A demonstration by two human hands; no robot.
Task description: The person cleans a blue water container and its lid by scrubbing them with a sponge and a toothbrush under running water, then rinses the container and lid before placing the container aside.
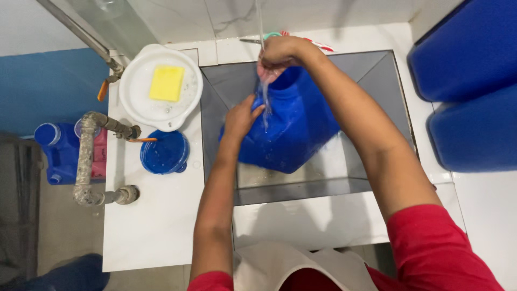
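Note:
A big blue plastic jug (291, 134) lies tilted in the grey sink (377, 75). My left hand (241, 116) rests flat on the jug's left side, steadying it. My right hand (277, 56) is cupped at the jug's mouth near the back of the sink. A thin stream of water (262, 32) falls from above onto that hand and runs down the jug. Whether the right hand grips the rim is hidden by its own fingers.
A white bowl (140, 102) with a yellow sponge (166, 83) sits on the white counter left of the sink. A blue lid (164, 152) lies below it. Grey pipes (86, 161) run at the left. Two large blue containers (474, 86) stand at the right.

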